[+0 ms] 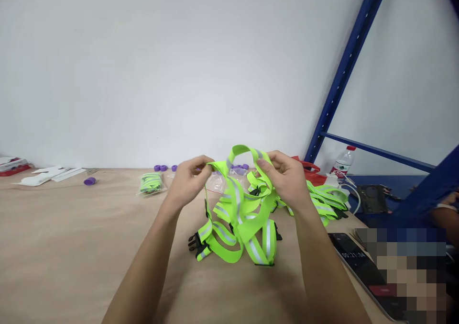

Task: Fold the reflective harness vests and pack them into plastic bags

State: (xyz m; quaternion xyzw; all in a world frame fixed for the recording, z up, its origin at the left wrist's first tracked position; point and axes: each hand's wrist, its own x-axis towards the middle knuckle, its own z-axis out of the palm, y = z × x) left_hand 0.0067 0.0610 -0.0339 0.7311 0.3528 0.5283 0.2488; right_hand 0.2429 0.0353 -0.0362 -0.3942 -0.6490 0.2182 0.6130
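holding a strap harness (237, 199) spread between both hands in the head view, over the counter (89, 247). pinched tight at the left grip (189, 180), thumb against fingers on an upper edge of webbing; pinched likewise at the right grip (289, 175), closed on the side of a raised loop. hanging mostly between and below both, with lower straps close to the counter, contact there impossible to tell. made of flat, flexible neon-green webbing with a silvery stripe down the middle, curling into loops and folds, and fitted with a hard black plastic buckle (201, 250). arching upward at the loop, then running lengthwise down towards the near side, with buckle prongs pointing left. too tangled below for one clear long axis. set near more green straps (328, 199) and a dark, flat phone (366, 266), both to the right.
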